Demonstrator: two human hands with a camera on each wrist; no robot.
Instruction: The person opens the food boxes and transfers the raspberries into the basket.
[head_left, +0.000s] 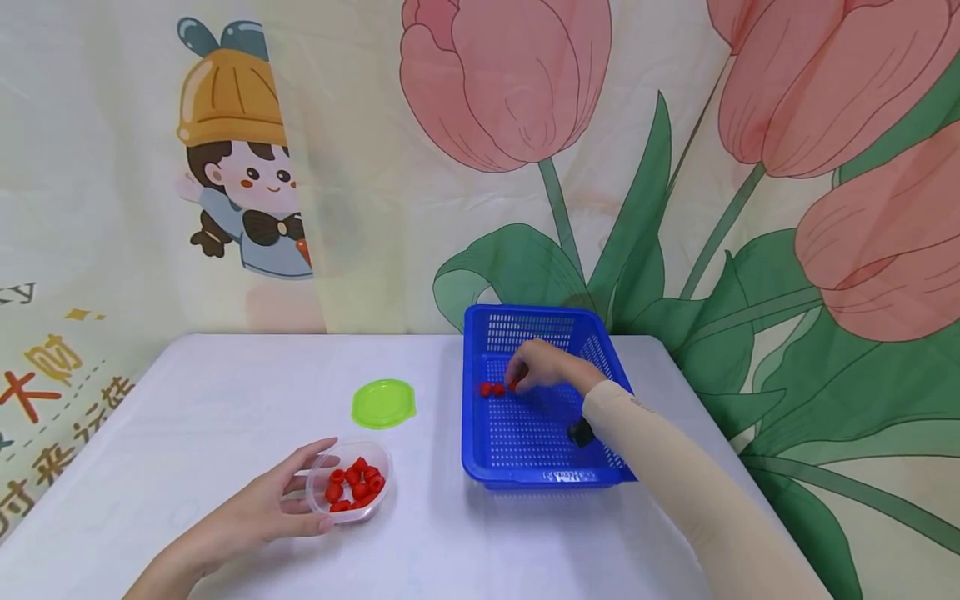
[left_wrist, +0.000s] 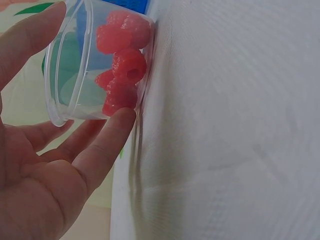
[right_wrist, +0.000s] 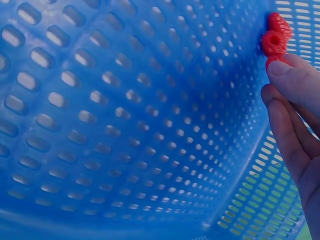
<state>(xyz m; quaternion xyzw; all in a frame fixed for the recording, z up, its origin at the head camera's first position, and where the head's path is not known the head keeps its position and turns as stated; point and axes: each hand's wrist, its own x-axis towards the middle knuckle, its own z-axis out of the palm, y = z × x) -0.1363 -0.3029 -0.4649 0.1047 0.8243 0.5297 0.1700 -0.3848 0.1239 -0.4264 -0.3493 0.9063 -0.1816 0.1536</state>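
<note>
Where our right hand pinches one red berry between thumb and fingers, our fingertips hide most of it. Just beside it, toward the left edge of the blue basket, lie two loose berries; our sleeve covers part of that basket's right edge. Our left hand curls round the clear tub, its fingers partly hidden behind the wall, and the berries inside overlap too much for us to count. Beyond the tub lies a green lid. The table's near edge is cut off.
</note>
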